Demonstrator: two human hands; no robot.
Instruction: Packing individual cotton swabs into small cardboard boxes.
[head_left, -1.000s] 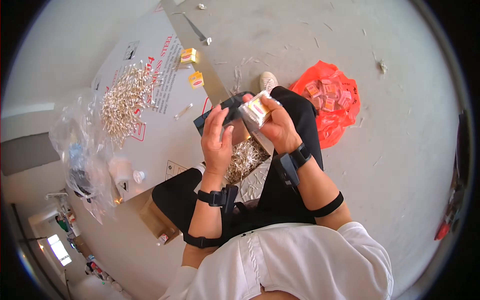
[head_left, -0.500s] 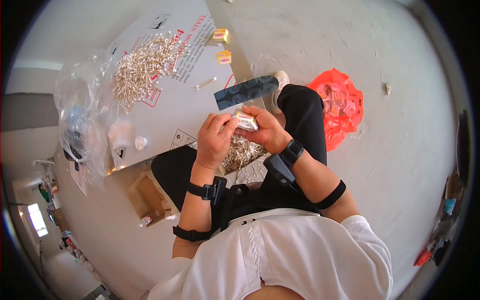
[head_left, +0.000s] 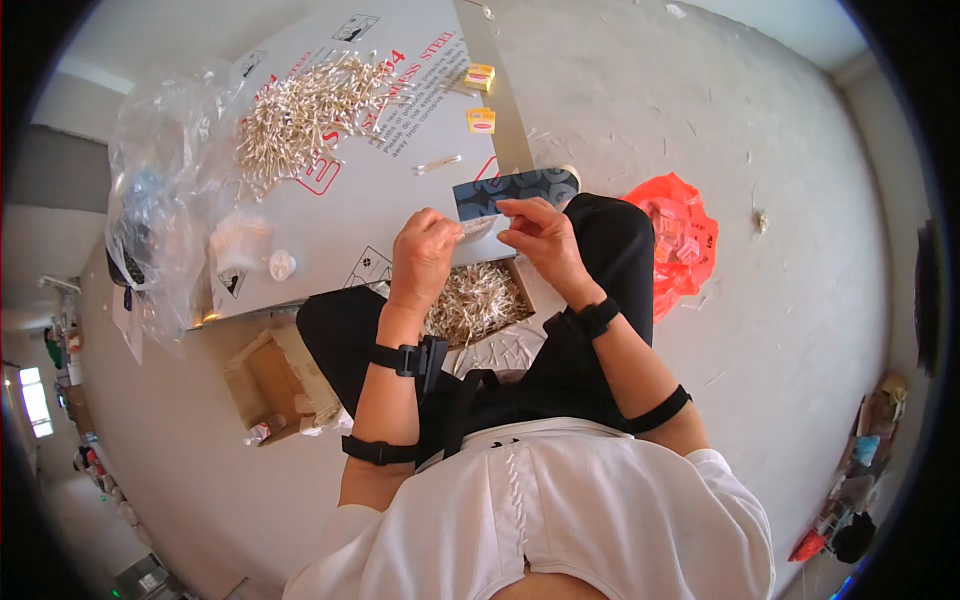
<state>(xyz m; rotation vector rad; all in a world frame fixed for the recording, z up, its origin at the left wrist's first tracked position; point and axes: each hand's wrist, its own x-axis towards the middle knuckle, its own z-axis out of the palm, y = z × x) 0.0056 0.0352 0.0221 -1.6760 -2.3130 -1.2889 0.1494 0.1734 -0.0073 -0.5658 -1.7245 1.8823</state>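
My left hand point(head_left: 423, 258) is closed, its fingertips pinching a small, pale, see-through packet point(head_left: 476, 229); blur hides what is in it. To the right of the packet, my right hand point(head_left: 545, 238) has thumb and forefinger apart, with nothing visible between them. Below both hands, an open cardboard box point(head_left: 527, 284) full of cotton swabs point(head_left: 478, 300) rests by my lap. A dark blue patterned strip point(head_left: 515, 192) lies just beyond my fingers, partly over the board's edge. Two small yellow boxes point(head_left: 480, 77) sit farther off on the board.
A heap of cotton swabs point(head_left: 310, 118) covers part of the grey printed board point(head_left: 350, 225). Clear plastic bags point(head_left: 165, 220) bunch up at left near a small white round item point(head_left: 282, 265). An orange-red bag point(head_left: 690, 205) holds small packs at right. A cardboard carton point(head_left: 275, 385) stands lower left.
My right hand has let go of the small packet and drawn away to the right with its fingers parted. The left hand keeps the packet, now turned. The view has shifted slightly.
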